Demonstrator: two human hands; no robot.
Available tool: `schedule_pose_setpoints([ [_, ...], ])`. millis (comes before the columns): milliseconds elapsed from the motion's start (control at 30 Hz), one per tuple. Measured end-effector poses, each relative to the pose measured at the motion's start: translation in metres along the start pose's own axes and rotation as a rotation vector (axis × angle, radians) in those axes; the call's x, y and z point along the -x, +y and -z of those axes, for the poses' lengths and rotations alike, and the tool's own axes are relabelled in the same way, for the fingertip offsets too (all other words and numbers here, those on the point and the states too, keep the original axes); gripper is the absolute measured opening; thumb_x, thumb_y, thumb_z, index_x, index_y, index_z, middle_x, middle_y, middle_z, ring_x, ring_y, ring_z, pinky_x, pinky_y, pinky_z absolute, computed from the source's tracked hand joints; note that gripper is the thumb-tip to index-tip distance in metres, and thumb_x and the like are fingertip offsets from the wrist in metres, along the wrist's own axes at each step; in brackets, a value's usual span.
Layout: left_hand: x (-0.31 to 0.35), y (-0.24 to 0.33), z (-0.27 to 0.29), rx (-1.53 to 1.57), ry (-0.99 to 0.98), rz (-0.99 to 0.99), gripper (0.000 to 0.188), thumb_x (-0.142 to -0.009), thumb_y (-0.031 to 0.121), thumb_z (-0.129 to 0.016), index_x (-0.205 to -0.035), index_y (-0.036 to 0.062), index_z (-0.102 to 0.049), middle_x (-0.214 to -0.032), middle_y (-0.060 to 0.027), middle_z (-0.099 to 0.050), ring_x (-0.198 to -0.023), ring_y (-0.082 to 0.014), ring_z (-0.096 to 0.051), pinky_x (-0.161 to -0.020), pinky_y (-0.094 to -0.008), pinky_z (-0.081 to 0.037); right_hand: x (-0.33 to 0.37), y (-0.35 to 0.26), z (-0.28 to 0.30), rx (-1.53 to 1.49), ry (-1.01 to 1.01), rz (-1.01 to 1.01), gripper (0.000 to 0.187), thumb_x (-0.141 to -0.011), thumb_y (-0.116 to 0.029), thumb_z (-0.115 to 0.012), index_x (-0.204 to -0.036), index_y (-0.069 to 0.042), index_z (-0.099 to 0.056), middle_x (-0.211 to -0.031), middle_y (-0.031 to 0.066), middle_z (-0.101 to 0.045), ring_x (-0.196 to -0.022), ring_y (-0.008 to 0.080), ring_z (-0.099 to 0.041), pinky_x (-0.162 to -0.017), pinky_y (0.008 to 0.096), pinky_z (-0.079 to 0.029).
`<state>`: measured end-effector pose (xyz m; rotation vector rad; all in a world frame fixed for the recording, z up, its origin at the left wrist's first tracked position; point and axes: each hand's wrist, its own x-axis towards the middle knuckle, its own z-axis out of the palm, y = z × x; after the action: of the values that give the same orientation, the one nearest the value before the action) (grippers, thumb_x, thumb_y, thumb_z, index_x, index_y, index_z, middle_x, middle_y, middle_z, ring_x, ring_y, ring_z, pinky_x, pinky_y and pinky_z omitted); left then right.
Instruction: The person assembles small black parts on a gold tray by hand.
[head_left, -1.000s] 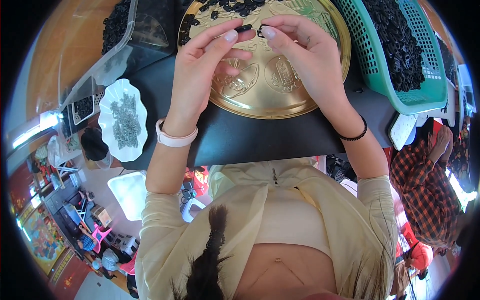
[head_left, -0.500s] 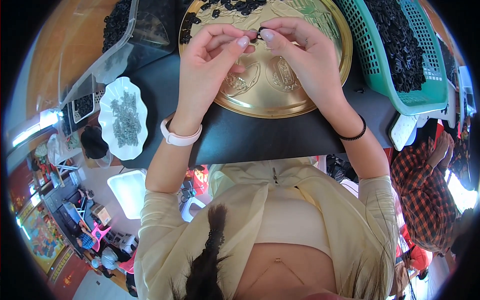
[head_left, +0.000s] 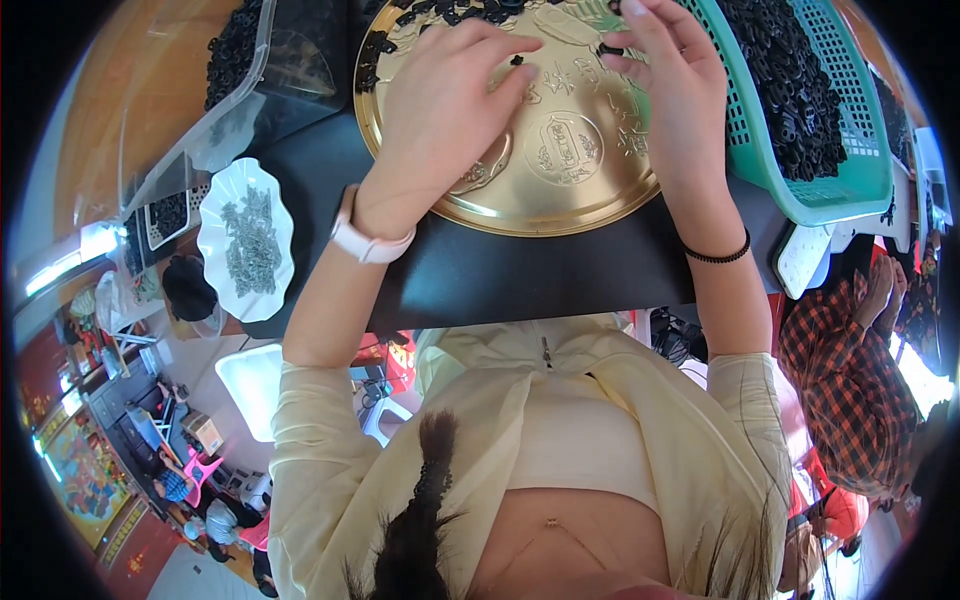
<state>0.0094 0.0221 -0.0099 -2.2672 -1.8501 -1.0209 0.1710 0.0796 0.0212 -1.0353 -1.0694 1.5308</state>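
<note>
Left hand: the left hand [head_left: 445, 110] lies over the upper centre of the frame, above the gold tray, fingers bent and drawn together, with a tiny black piece [head_left: 517, 62] pinched at the fingertips.
Right hand: the right hand [head_left: 670, 95] is at the upper right of centre, fingers half curled, thumb and forefinger closed on a small black part [head_left: 610, 49] (its exact shape is too small to tell).
Gap between hands: the two hands are near each other but apart, both over the tray's upper half.
Gold tray: a round embossed gold tray [head_left: 560, 175] sits on a black table [head_left: 520, 275] at the top centre; loose black parts [head_left: 440, 15] lie in a heap along its upper rim.
Green basket: a teal plastic basket [head_left: 800, 180] at the upper right, touching the tray's right edge, filled with black parts.
Clear tub: a clear plastic tub [head_left: 250, 90] at the upper left, holding more black parts.
White dish: a scalloped white dish [head_left: 215, 245] at the left of the frame, beside the table's corner, holding small grey pieces [head_left: 250, 240].
Wrists: a white watch [head_left: 365, 240] is on the left wrist, a black hair band [head_left: 718, 254] on the right.
Other person: someone in a red checked shirt [head_left: 845, 400] sits at the lower right, hands clear of the tray.
</note>
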Motion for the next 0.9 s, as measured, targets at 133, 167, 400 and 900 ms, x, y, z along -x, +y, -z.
schedule_pose_setpoints([
  [133, -0.031, 0.019, -0.017, -0.019, -0.068, -0.113, 0.023, -0.083, 0.020, -0.064, -0.103, 0.0106, -0.068, -0.095, -0.0065, -0.063, -0.086, -0.0279, -0.058, -0.079, -0.0358, -0.046, -0.005, 0.001, 0.007, -0.036, 0.065, 0.122, 0.019, -0.092, -0.014, -0.057, -0.107, -0.002, -0.058, -0.089, 0.0005, -0.058, -0.075, 0.0057, -0.054, -0.064, 0.0182, -0.045],
  [167, -0.037, 0.022, -0.018, -0.002, -0.075, -0.119, 0.022, -0.082, 0.015, -0.062, -0.101, 0.0052, -0.066, -0.095, -0.0090, -0.063, -0.085, -0.0263, -0.058, -0.075, -0.0348, -0.047, -0.004, 0.001, 0.008, -0.047, 0.072, 0.120, 0.020, -0.092, -0.014, -0.057, -0.108, -0.002, -0.057, -0.089, 0.0007, -0.058, -0.075, 0.0058, -0.054, -0.064, 0.0185, -0.045],
  [400, -0.051, 0.037, -0.020, 0.173, -0.138, -0.051, 0.016, -0.081, 0.012, -0.061, -0.092, 0.0006, -0.066, -0.090, -0.0133, -0.060, -0.084, -0.0310, -0.057, -0.072, -0.0380, -0.048, -0.004, 0.002, 0.006, -0.123, 0.053, 0.073, 0.020, -0.092, -0.014, -0.056, -0.108, -0.002, -0.057, -0.089, 0.0014, -0.058, -0.075, 0.0062, -0.055, -0.063, 0.0185, -0.045],
  [900, 0.016, 0.004, 0.028, 1.249, -0.109, 0.776, 0.025, -0.094, 0.023, -0.055, -0.113, 0.0068, -0.059, -0.097, -0.0115, -0.069, -0.069, -0.0099, -0.063, -0.058, -0.0182, -0.048, 0.018, 0.028, -0.001, 0.213, -0.240, 0.220, 0.023, -0.089, -0.016, -0.063, -0.108, -0.003, -0.061, -0.099, 0.0024, -0.064, -0.087, 0.0071, -0.059, -0.074, 0.0215, -0.048],
])
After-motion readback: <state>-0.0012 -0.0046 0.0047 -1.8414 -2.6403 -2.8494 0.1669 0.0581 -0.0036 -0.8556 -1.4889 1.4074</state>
